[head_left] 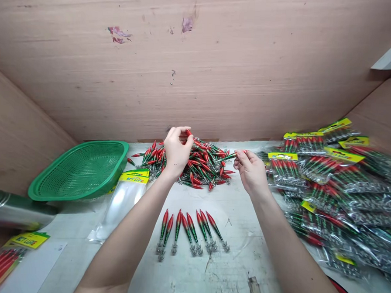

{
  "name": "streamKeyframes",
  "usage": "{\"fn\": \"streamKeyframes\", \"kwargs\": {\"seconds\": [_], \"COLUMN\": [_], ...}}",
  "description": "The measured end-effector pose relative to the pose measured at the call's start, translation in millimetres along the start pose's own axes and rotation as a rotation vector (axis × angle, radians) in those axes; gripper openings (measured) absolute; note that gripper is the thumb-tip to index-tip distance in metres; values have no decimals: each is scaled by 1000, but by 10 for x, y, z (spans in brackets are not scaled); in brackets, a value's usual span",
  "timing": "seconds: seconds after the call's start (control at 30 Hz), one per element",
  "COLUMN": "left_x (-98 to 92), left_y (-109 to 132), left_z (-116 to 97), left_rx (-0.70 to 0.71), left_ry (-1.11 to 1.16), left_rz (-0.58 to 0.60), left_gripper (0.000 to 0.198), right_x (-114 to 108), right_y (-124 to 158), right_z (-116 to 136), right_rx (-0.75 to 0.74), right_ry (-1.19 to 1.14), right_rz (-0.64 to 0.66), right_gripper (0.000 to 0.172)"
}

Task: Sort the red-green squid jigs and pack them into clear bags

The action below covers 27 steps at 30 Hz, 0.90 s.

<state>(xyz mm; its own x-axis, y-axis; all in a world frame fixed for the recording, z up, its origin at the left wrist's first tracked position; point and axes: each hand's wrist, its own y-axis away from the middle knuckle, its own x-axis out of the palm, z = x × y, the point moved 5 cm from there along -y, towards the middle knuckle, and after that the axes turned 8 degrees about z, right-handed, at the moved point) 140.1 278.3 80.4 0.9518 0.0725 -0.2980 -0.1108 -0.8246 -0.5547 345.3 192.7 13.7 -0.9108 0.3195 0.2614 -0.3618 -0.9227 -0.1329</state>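
Observation:
A heap of red-and-green fishing lures [201,164] with metal hooks lies at the back of the white table [228,275]. My left hand [176,150] hovers over the heap, fingers pinched on a red lure tip at the top. My right hand [251,169] is just right of the heap, fingers closed on a green-and-red lure that points back toward the pile. Nearer to me, several lures [191,231] lie side by side in a row, hooks toward me.
A green plastic basket [79,171] sits at the left, with empty clear bags with yellow headers [123,199] beside it. Many packed lure bags [337,193] are stacked at the right. One filled bag [2,259] lies at the near left. Wooden walls enclose the table.

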Motion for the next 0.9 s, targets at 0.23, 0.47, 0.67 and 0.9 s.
{"fn": "streamKeyframes", "kwargs": {"seconds": [0.23, 0.47, 0.67, 0.9], "left_x": [-70, -79, -120, -152], "left_y": [-50, -15, 101, 345], "left_z": [96, 118, 145, 119], "left_rx": [-176, -266, -336, -417], "left_ry": [231, 425, 612, 770], "left_rz": [-25, -2, 14, 51], "left_gripper": [20, 24, 25, 27], "right_x": [389, 784, 810, 797], "right_y": [197, 256, 233, 97], "right_z": [-238, -441, -459, -450], "right_rx": [373, 561, 600, 606], "right_ry": [-157, -331, -496, -602], "right_rz": [245, 283, 266, 250], "right_gripper": [23, 6, 10, 19]}}
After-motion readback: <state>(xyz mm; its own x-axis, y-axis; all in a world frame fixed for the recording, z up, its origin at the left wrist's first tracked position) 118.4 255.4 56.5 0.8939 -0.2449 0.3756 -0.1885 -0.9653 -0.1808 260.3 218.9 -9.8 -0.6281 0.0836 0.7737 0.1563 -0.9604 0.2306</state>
